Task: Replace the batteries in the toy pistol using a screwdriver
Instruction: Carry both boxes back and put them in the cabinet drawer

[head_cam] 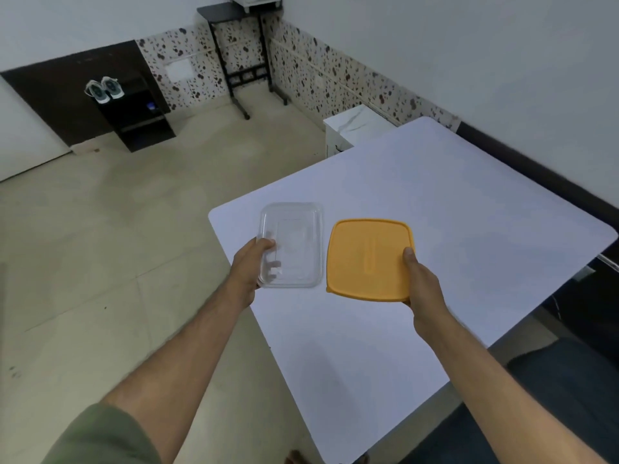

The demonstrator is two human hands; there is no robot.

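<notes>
Hands are out in front, over a white table (435, 195). The left hand (249, 266) holds a clear plastic box (291, 244) by its near left edge. The thumb (266, 244) sits on top of the rim and the other fingers curl under it, so they pinch the box. You can see them through the plastic. The box looks empty.

The right hand (420, 279) holds an orange lid (366, 259) by its near right corner. The thumb (408, 255) presses on top. The other fingers are hidden under the lid, so I cannot tell how they sit.

Box and lid are side by side and close, but not touching. Both seem to be held flat, maybe so they can be put down on the table.

I cannot see the toy pistol, the screwdriver or any batteries. The table top is bare. So the real job has likely not started yet. The box may be there to keep small screws safe.
</notes>
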